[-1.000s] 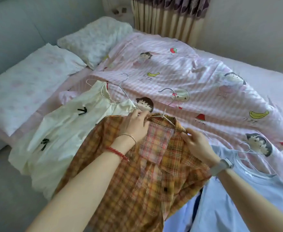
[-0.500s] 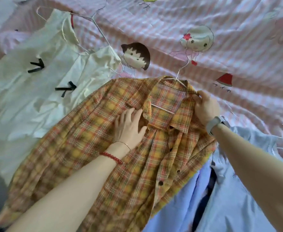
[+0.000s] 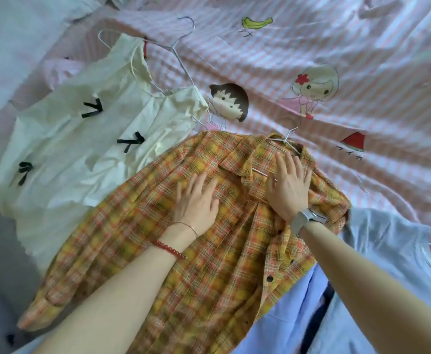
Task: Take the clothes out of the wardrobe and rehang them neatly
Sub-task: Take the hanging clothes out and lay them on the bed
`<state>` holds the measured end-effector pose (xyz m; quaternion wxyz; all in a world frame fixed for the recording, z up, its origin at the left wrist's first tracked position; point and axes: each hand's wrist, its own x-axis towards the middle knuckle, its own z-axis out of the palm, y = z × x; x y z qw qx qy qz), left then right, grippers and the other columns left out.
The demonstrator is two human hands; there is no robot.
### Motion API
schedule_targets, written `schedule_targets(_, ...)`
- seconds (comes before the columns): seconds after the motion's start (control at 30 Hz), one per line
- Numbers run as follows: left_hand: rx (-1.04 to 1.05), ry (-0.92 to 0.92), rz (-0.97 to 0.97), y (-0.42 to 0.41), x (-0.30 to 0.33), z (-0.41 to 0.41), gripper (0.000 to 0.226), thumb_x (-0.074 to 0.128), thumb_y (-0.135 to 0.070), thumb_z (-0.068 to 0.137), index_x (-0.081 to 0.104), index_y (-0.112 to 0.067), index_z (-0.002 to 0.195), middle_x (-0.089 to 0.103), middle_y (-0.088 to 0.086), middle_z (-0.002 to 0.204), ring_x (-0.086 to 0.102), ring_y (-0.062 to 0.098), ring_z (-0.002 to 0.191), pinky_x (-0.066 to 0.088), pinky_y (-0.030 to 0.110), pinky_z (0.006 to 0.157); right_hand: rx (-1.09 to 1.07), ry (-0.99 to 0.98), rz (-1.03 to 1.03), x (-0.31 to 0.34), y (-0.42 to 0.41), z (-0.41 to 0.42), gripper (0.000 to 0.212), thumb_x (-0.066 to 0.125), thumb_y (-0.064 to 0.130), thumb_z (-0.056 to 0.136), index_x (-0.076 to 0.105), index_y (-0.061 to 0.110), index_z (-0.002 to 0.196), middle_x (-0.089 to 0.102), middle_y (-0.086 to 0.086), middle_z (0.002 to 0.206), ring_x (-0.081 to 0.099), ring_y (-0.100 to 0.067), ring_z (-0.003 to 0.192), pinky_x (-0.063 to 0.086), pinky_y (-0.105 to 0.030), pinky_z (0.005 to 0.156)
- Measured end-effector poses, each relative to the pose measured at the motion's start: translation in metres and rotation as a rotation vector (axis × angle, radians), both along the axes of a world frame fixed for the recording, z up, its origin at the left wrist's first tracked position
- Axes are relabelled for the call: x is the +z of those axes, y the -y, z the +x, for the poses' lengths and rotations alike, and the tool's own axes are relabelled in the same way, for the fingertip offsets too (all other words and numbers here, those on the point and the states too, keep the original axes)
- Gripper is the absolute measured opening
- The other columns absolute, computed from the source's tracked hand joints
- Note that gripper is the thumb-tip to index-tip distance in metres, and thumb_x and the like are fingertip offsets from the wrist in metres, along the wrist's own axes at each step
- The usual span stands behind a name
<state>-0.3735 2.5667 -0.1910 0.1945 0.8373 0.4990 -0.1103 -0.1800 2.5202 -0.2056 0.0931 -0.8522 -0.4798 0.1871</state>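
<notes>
1. Pink striped bedding (image 3: 273, 60) with cartoon prints lies under all the clothes.
2. Half a second ago my right hand (image 3: 289, 186) pinched the collar at its right edge; now it lies flat, fingers straight and spread, on the collar of the plaid shirt (image 3: 209, 251), holding nothing.
3. My left hand (image 3: 196, 200) was flat on the chest just left of the collar and is still flat there, fingers spread, gripping nothing.
4. The plaid shirt lies front up in the middle of the bed, on a wire hanger (image 3: 287, 139) whose hook pokes out past the far side of the collar. It is yellow and orange check, with dark buttons down the placket.
5. A cream dress (image 3: 81, 149) with black bows lies to the left on its own hanger, its edge under the shirt.
6. A blue garment (image 3: 387, 251) lies to the right, near.
</notes>
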Motion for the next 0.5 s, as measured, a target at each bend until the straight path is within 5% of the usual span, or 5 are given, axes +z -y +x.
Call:
schedule_targets(0.13, 0.125, 0.0, 0.144, 0.008, 0.043, -0.07, 0.053, 0.037, -0.032, 0.097, 0.022, -0.023, 0.146, 0.014, 0.004, 0.155, 0.01, 0.023, 0.143, 0.004, 0.048, 0.114, 0.171, -0.102, 0.061, 0.046, 0.004, -0.077, 0.05, 0.035, 0.028, 0.096, 0.024, 0.019, 0.144, 0.02, -0.004, 0.153, 0.007, -0.024, 0.143, 0.005, -0.051, 0.115)
schedule_targets(0.27, 0.299, 0.037, 0.3, 0.032, 0.092, -0.165, 0.047, 0.054, -0.022, 0.088, 0.047, -0.012, 0.134, 0.044, 0.014, 0.14, 0.039, 0.033, 0.13, 0.03, 0.054, 0.104, 0.369, -0.181, 0.1, 0.096, 0.008, -0.165, 0.049, 0.036, 0.028, 0.096, 0.027, 0.018, 0.143, 0.025, -0.004, 0.152, 0.01, -0.024, 0.143, 0.007, -0.05, 0.115)
schedule_targets(0.5, 0.637, 0.006, 0.393, 0.142, 0.161, -0.342, 0.049, 0.036, -0.032, 0.078, 0.064, -0.009, 0.111, 0.063, 0.013, 0.116, 0.064, 0.032, 0.097, 0.051, 0.047, 0.074, 0.858, -0.266, 0.139, 0.174, 0.045, -0.347, 0.063, 0.014, 0.041, 0.085, 0.036, 0.017, 0.139, 0.04, -0.002, 0.143, 0.027, -0.021, 0.137, 0.019, -0.039, 0.113)
